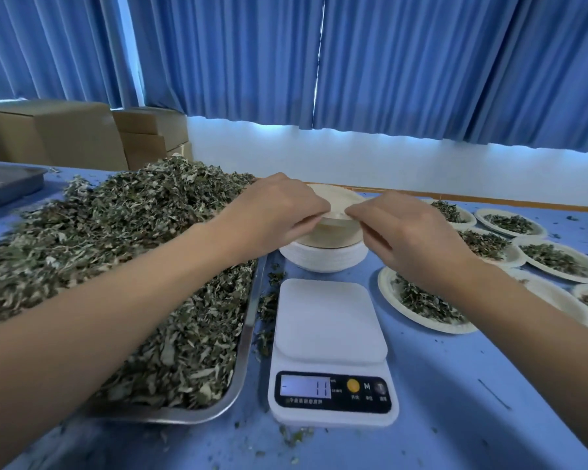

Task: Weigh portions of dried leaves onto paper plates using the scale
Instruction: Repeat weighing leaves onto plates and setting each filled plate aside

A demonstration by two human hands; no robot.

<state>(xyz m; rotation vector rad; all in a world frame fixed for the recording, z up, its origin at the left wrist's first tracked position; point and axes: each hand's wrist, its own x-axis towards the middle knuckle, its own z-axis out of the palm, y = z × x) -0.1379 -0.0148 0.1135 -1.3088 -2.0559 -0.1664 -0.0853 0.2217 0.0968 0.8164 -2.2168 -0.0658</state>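
A white digital scale [331,320] sits in front of me with a bare platform; its display shows 11. Behind it stands a stack of paper plates [323,257]. Over the stack, both hands hold a tilted paper plate [338,201] by its near rim: my left hand [279,208] pinches it from the left and my right hand [404,228] from the right. A big heap of dried leaves [123,252] fills a metal tray [248,330] on the left. A filled plate [421,300] lies to the right of the scale, under my right forearm.
Several more paper plates with leaves [554,261] lie at the right. Cardboard boxes [82,137] stand at the back left, with a dark tray [7,184] beside them. Leaf bits are scattered on the blue tabletop [472,385]. Blue curtains hang behind.
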